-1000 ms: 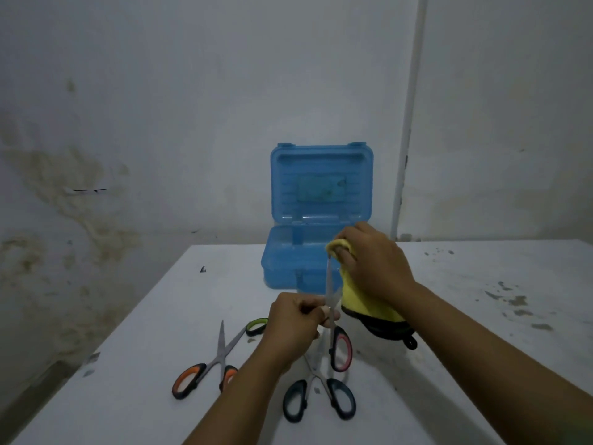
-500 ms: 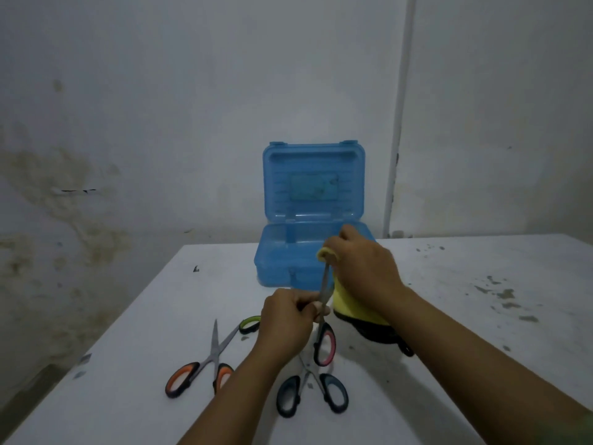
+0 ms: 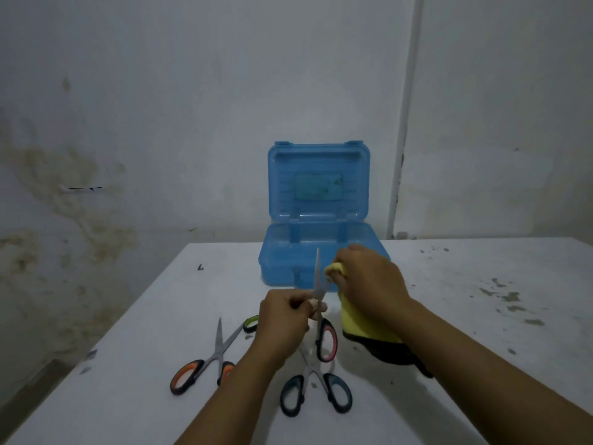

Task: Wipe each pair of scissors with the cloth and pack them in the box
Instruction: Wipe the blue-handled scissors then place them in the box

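My left hand (image 3: pixel 285 316) grips pink-handled scissors (image 3: pixel 322 311) near the pivot, blades pointing up, handles hanging below. My right hand (image 3: pixel 372 284) holds a yellow cloth (image 3: pixel 362 326) with a dark edge, just right of the bare blades and apart from them. An open blue plastic box (image 3: pixel 317 252) stands behind the hands, lid upright. On the white table lie orange-handled scissors (image 3: pixel 208 364), blue-handled scissors (image 3: pixel 316 390) and green-handled scissors (image 3: pixel 247 326), the last partly hidden by my left hand.
The white table (image 3: pixel 128 380) ends at the left, with a stained wall behind. Dirt specks mark the table's right side (image 3: pixel 507 297). A white pipe (image 3: pixel 404 123) runs up the wall behind the box.
My right hand has slid the cloth off the tip of the blades and to the right, leaving them bare. The left hand still holds the scissors upright.
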